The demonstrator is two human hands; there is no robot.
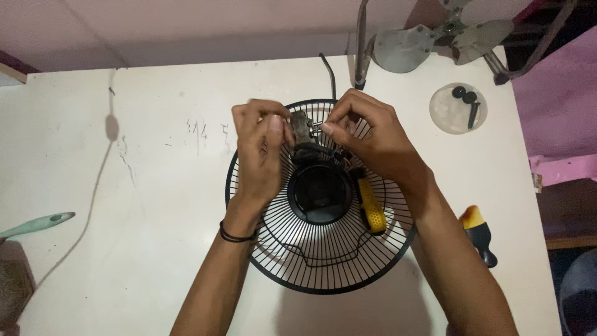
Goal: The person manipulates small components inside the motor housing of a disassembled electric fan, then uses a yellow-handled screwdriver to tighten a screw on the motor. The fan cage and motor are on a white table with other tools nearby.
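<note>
A black wire fan guard (323, 261) lies flat on the white table (155, 186), with a black round hub (320, 194) at its centre. Over its far side my left hand (260, 149) and my right hand (367, 134) pinch a small dark metal part (301, 126) between their fingertips. Dark wires run from that part down to the hub. A yellow-handled tool (371, 208) rests on the guard just right of the hub, under my right wrist.
A clear round lid (457, 109) holding black knobs and a screw sits at the far right. Grey fan blades (429, 40) lie at the far edge. A screwdriver with an orange and black handle (479, 233) is on the right, a green-handled tool (37, 225) at the left edge.
</note>
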